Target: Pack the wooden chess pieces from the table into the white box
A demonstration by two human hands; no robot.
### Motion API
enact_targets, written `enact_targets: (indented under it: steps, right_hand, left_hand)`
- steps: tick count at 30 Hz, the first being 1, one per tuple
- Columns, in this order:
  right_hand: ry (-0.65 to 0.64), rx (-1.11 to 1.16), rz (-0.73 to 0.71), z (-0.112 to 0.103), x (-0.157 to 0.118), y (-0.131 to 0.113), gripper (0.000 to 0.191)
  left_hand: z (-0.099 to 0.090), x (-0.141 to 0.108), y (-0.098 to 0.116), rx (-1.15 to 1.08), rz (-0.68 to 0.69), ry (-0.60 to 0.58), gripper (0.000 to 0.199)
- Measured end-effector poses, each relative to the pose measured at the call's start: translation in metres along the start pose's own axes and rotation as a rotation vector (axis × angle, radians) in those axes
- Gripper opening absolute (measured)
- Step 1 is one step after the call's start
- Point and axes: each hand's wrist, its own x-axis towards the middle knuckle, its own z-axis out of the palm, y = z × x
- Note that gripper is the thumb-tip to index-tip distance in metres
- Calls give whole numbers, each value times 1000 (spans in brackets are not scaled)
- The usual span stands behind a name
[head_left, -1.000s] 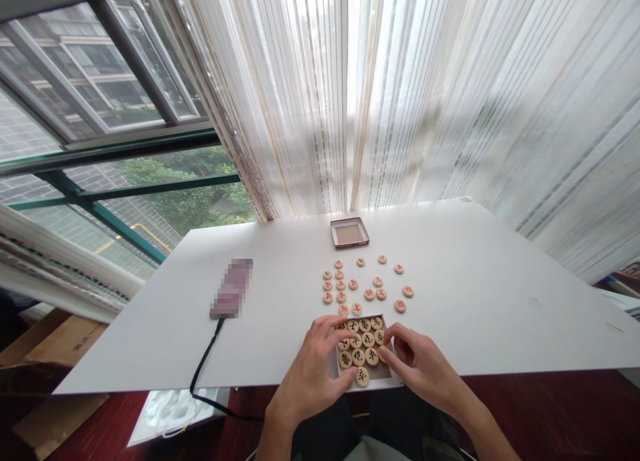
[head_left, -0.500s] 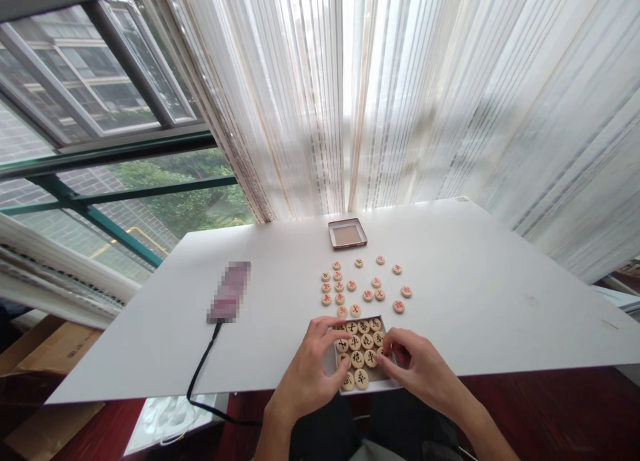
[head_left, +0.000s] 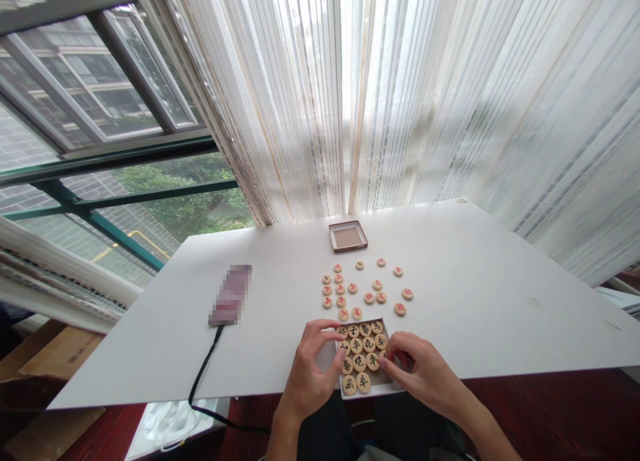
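A shallow white box [head_left: 379, 386] at the table's front edge holds rows of round wooden Chinese chess pieces with black characters, such as one piece [head_left: 363, 381] in the front row. At the box's left side is my left hand [head_left: 313, 364], thumb and fingers apart, fingertips by the leftmost pieces and nothing gripped between them. My right hand [head_left: 420, 364] reaches over the right wall, thumb and fingers closed on a chess piece [head_left: 383, 356] at the end of the third row. Fingers partly cover that piece. Bare box floor shows at the front right.
Beyond the box, several loose pieces lie on the white table [head_left: 280, 341], mostly red-lettered, like one piece [head_left: 400, 309]. Farther back sits an open box lid [head_left: 348, 235]. To the left lies a blurred phone-like object [head_left: 231, 294] with a black cable [head_left: 203, 367] running over the edge.
My left hand has drawn slightly back, its fingers lifting off the left pieces, which now show more fully. My right hand stays at the same piece. The view has shifted slightly.
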Motion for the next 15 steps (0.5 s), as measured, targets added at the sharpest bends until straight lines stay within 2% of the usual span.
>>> enact_targets:
  steps: [4, 8, 12, 15]
  right_hand:
    - [16, 115, 67, -3, -3, 0, 26]
    - [29, 277, 106, -19, -1, 9, 27]
    - [193, 294, 101, -42, 12, 29, 30]
    - [360, 240, 123, -53, 22, 44, 30]
  left_hand:
    - [0, -1, -3, -39, -20, 74, 10]
    - [-1, 1, -6, -79, -50, 108, 9]
    - [-8, 16, -4, -64, -17, 82, 10]
    - [-14, 44, -3, 10, 44, 59, 11]
